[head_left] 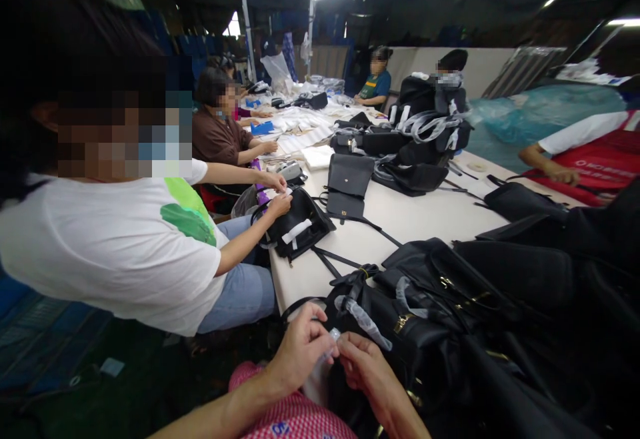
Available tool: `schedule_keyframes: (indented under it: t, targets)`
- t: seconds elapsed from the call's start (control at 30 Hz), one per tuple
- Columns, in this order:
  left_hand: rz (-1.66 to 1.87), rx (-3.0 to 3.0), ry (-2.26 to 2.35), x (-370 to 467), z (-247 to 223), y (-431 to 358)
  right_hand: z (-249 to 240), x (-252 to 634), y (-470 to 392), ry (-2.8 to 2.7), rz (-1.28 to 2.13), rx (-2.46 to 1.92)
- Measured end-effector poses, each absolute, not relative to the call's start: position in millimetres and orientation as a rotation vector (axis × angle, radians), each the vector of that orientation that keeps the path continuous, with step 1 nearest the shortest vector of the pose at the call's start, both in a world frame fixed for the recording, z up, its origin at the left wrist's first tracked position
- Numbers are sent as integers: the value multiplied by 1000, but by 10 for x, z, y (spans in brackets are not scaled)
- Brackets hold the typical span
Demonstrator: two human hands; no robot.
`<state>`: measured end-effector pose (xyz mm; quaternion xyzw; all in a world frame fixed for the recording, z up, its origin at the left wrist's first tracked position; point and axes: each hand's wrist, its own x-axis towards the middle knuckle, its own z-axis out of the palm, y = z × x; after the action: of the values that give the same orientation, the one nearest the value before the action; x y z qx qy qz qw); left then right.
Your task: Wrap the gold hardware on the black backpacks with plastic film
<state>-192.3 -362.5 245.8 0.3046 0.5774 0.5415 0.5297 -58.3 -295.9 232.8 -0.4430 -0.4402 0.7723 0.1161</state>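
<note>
1. From my remote seat, I see the left hand (299, 351) with thumb and finger clamped on a small, clear plastic piece (335, 335).
2. The right hand (364, 363) pinches it too, fingertips together.
3. It sits between both hands' fingertips (its exact shape escapes me), near black bags (427, 342) on the surface (410, 217).

At near right the bags (425, 259) are black with gold-coloured fittings (403, 323), the surface (303, 280) is whitish, the nearest garment (287, 413) red-and-white checked, the left shirt (120, 259) white with a two-tone green print (193, 220), and the far-right apron (595, 159) red with white lettering.
</note>
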Motion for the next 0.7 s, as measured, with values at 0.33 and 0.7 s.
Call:
schedule_keyframes:
  t: [0.33, 0.7]
  targets:
    - [1266, 487, 1388, -1945, 2298, -3605, 2284, -730, -3015, -1170, 2154, -1343]
    - [1233, 593, 1466, -1895, 2257, -3631, 2388, -677, -3091, -913, 2152, -1193]
